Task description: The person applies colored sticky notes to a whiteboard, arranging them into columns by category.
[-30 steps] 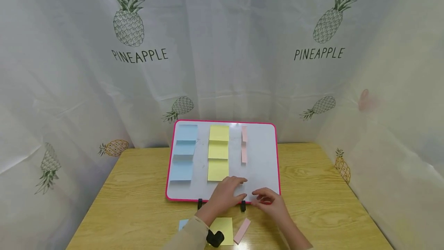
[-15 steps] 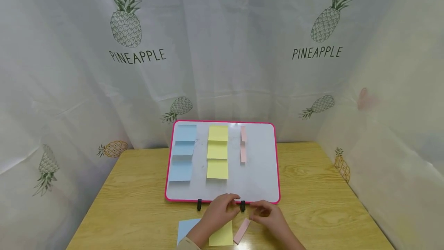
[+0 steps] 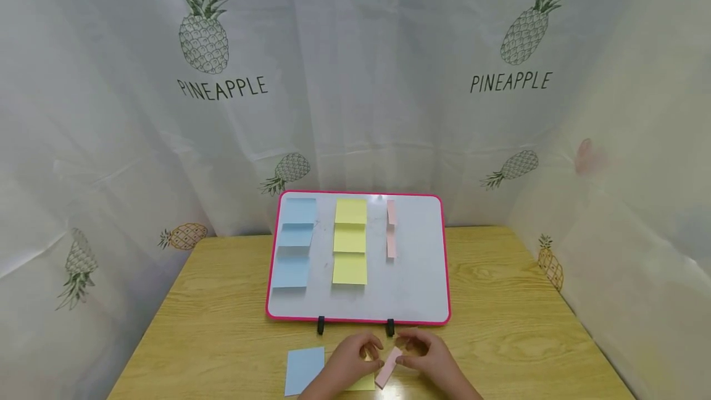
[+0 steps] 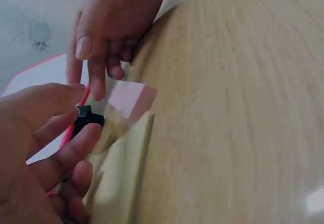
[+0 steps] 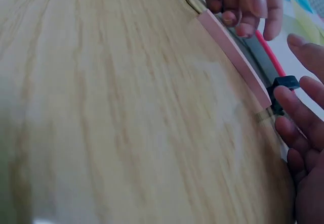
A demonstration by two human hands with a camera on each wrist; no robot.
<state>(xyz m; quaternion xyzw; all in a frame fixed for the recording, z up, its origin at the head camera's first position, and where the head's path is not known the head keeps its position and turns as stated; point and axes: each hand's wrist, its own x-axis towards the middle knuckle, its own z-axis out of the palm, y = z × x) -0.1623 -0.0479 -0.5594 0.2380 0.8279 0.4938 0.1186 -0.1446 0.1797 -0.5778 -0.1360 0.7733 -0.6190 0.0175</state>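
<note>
A narrow pink sticky-note pad [image 3: 387, 370] lies slanted on the table between the two hands. My left hand [image 3: 351, 360] hovers over the yellow sticky-note pad [image 3: 365, 383], hiding much of it, with thumb and fingers bent and apart. On the other side, my right hand [image 3: 430, 360] has its thumb tip right by the upper end of the pink pad. Neither hand holds anything; in the right wrist view gaps show between the fingers [image 5: 298, 115] and the pink pad's long edge. The blue sticky-note pad [image 3: 304, 370] lies left of the left hand.
Behind the hands a pink-rimmed whiteboard [image 3: 419, 270] leans on black feet [image 3: 390, 327]. It carries columns of blue notes [image 3: 291, 271], yellow notes [image 3: 350, 269] and two pink strips [image 3: 391, 244]. A pineapple-print curtain [image 3: 355, 79] surrounds the wooden table [image 3: 500, 301].
Both hands have drawn back from the whiteboard's lower right area, down toward the pink pad. The blue pad has come into full view. The lowest yellow note's bottom edge hangs slightly higher.
</note>
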